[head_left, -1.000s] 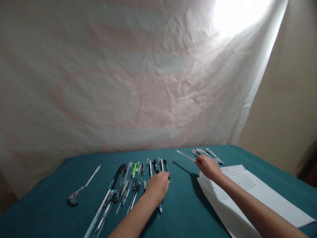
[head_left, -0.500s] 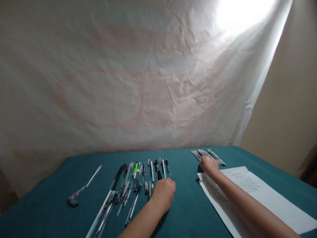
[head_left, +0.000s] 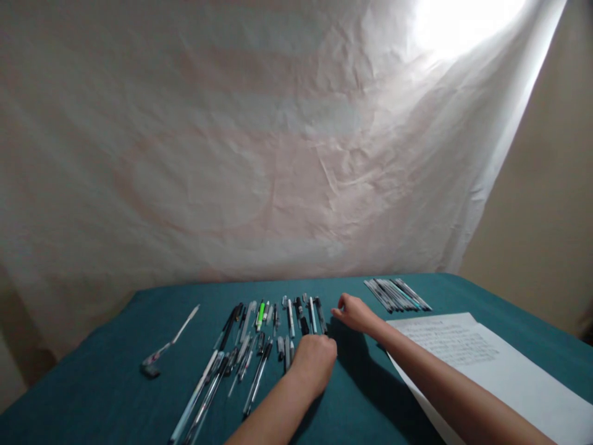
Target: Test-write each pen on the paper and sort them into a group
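Note:
My left hand (head_left: 315, 360) is closed, knuckles up, at the near right end of a spread of pens and caps on the green cloth. What its fingers hold, if anything, is hidden beneath it. Just right of that spread, my right hand (head_left: 356, 313) hovers over the cloth, fingers curled, with a gap between thumb and forefinger and no object visible there. Closest to the two hands are a dark pen (head_left: 320, 314) and a pale pen (head_left: 312, 315). A bright green pen (head_left: 260, 314) lies among the others farther left.
A neat row of pens (head_left: 397, 295) lies at the back right. Handwritten paper sheets (head_left: 463, 358) lie under my right forearm. At left on the green tablecloth (head_left: 106, 383) is a thin white stick-like item (head_left: 185, 324) with a dark end. A pale sheet (head_left: 278, 154) hangs behind.
My right hand has come left and nearer, away from the row of pens, which now shows in full. My left hand stays at about the same spot. The view has shifted slightly.

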